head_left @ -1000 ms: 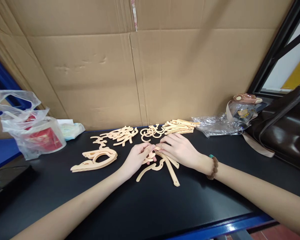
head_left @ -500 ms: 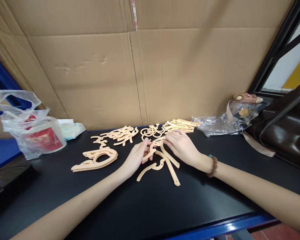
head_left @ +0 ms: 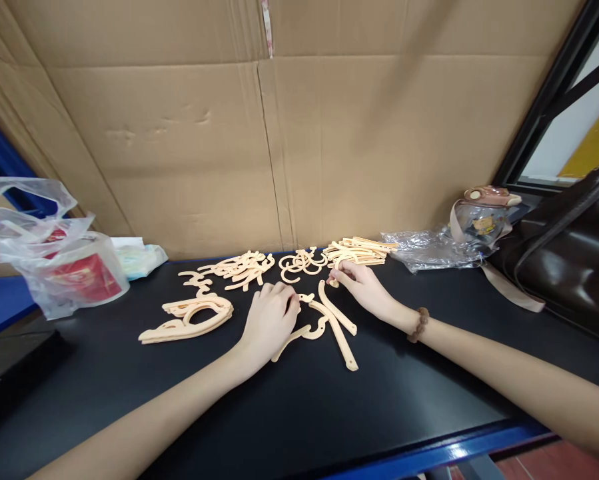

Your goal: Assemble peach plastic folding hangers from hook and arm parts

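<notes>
My left hand [head_left: 272,321] is low over the black table, its fingers bent together around a pale curved hanger piece [head_left: 305,298], of which only the end shows. Partly under this hand lies another curved hanger piece [head_left: 315,331]. Two longer hanger arms, one [head_left: 340,337] nearer me and one [head_left: 338,310] behind it, lie between my hands. My right hand [head_left: 363,288] pinches a small hanger hook [head_left: 335,275] between thumb and fingers, just in front of a heap of straight hanger bars [head_left: 362,250]. Left of my left hand rests a stack of folded hangers [head_left: 189,322].
Heaps of curved pieces [head_left: 244,268] and hooks [head_left: 302,262] lie along the cardboard wall [head_left: 189,153]. A bagged tub [head_left: 86,273] stands at left. Clear plastic wrap [head_left: 414,250], a bottle [head_left: 484,217] and a dark bag [head_left: 564,247] are at right.
My hands have moved apart. The left has turned palm down and lowered its curved piece beside the loose parts; the right has drawn away to the right, with a hook in its fingers.
</notes>
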A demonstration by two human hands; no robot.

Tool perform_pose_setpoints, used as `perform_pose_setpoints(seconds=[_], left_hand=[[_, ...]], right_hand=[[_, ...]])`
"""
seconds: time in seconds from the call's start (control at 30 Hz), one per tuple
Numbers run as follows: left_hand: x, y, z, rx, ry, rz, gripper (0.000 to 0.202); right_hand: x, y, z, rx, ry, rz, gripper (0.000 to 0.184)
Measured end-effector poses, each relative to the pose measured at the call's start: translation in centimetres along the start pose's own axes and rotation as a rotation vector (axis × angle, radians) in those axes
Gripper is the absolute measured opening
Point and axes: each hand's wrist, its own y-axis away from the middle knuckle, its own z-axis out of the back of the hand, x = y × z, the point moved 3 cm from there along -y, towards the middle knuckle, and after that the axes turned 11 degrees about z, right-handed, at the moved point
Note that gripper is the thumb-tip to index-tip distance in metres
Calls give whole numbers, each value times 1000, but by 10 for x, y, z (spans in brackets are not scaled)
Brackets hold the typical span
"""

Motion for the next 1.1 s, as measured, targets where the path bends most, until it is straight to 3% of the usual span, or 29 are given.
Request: perform_pose_setpoints(seconds=[0.2,0.4,0.73,0.93,1.1], left_hand=[[1,0,-4,-103,-207,-88,25],[-7,2,-7,-48,-254,-317,27],[-8,-1,-5,-8,-301,-447,18],[-12,0,-4,16,-181,-433,16],[-10,1,0,-5,52,-306,17]], right_hand=[[2,0,-2,24,-72,-14,30],[0,0,-6,28,-147,-13,25],[-2,1,-8,1,-203,7,22],[2,2,-5,-60,-210,-17,24],[3,1,-4,-63,-228,-30,26]])
